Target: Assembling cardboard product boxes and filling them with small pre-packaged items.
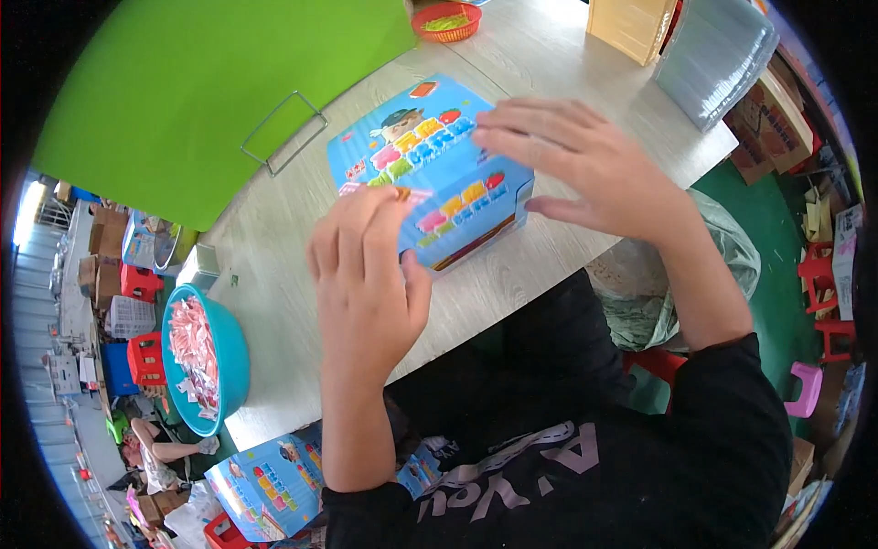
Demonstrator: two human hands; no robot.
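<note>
A light-blue printed cardboard box (450, 203) sits on the table in front of me, with colourful lettering and strawberry pictures on its top and front. My left hand (366, 261) grips its left front corner, fingers bent over the top edge and thumb by the front face. At the box's right end, my right hand (585, 169) has its fingers across the top edge and its thumb near the front right corner. The two hands hold the box between them. Part of its left side is hidden behind my left hand.
A teal basin (240, 366) of small pink-and-white packets stands at the left table edge. A green panel (229, 82) with a wire handle (283, 133) lies far left. Red basket (446, 35) and clear plastic trays (718, 59) sit at the back. Another blue box (265, 485) is lower left.
</note>
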